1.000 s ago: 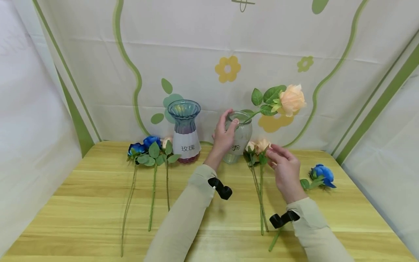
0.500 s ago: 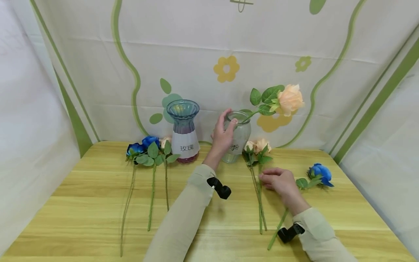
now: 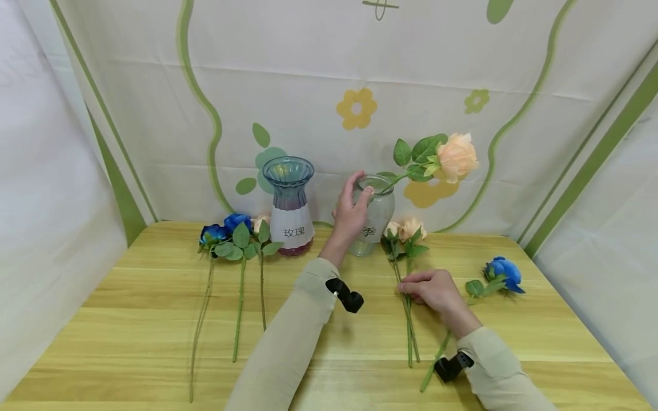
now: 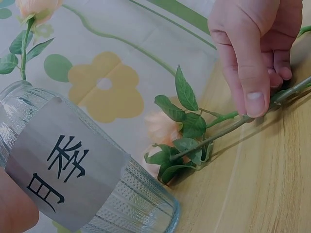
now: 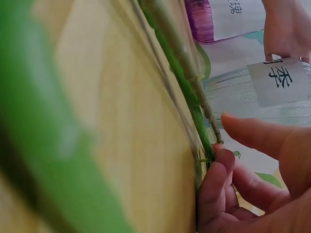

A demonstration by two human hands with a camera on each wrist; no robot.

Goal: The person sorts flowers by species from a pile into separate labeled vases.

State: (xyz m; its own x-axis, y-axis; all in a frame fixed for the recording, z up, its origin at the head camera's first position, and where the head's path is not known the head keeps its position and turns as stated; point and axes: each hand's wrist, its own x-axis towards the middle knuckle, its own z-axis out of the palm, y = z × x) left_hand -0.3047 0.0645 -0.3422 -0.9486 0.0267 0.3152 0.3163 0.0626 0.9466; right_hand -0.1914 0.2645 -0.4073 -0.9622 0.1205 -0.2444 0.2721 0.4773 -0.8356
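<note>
In the head view my left hand [image 3: 353,208] grips the clear glass vase [image 3: 381,214] near its rim, thumb in front. A peach rose [image 3: 456,158] leans right out of this vase. My right hand [image 3: 432,292] pinches the thin brownish stem of a pale rose [image 3: 393,230] lying on the table. Its thumb and fingertips are at the stem in the left wrist view, with the thumb [image 4: 253,97] on the near side. Beside that stem lies the green stem of another peach rose [image 3: 412,228]. The vase's label [image 4: 68,165] faces the left wrist camera.
A blue and purple glass vase [image 3: 289,182] with a white label stands left of the clear one. Two blue roses [image 3: 237,223] and a pale rose [image 3: 260,223] lie at the left. Another blue rose [image 3: 502,274] lies at the right, its stem passing below the right wrist.
My right hand has come down from the peach rose's bloom and moved left onto the stems. My left hand stays on the clear vase.
</note>
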